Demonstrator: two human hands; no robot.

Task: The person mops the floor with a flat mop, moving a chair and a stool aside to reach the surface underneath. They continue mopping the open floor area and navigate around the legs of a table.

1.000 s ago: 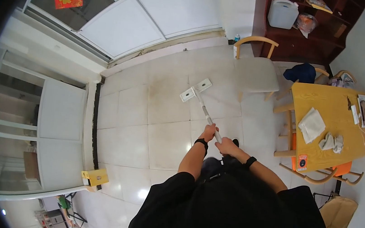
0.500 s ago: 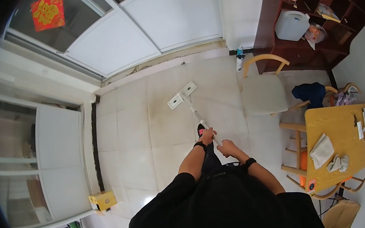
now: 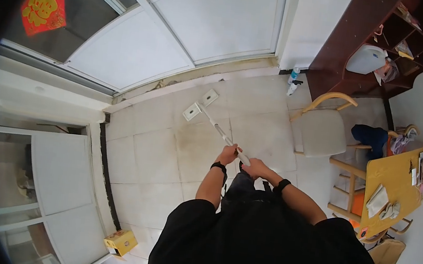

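A flat mop (image 3: 220, 131) with a pale handle slants up and to the left from my body. Its rectangular white head (image 3: 192, 111) lies on the tiled floor, near the ledge below the sliding doors. Closed round the middle of the handle is my left hand (image 3: 227, 154), the one farther forward. My right hand (image 3: 256, 167) grips the handle's upper end, close to my waist. Both wrists wear dark bands. A brownish smear marks the tiles to the right of the mop head.
To the right stand a wooden chair (image 3: 322, 130) with a pale seat and a yellow-topped table (image 3: 401, 179) with cloths on it. Two bottles (image 3: 293, 82) stand by the dark red cabinet (image 3: 332, 52). A yellow box (image 3: 121, 241) sits at the lower left wall.
The mop head has shifted a little left along the floor, with both hands still on the handle. My view has turned, so the chair and table appear farther right and lower.
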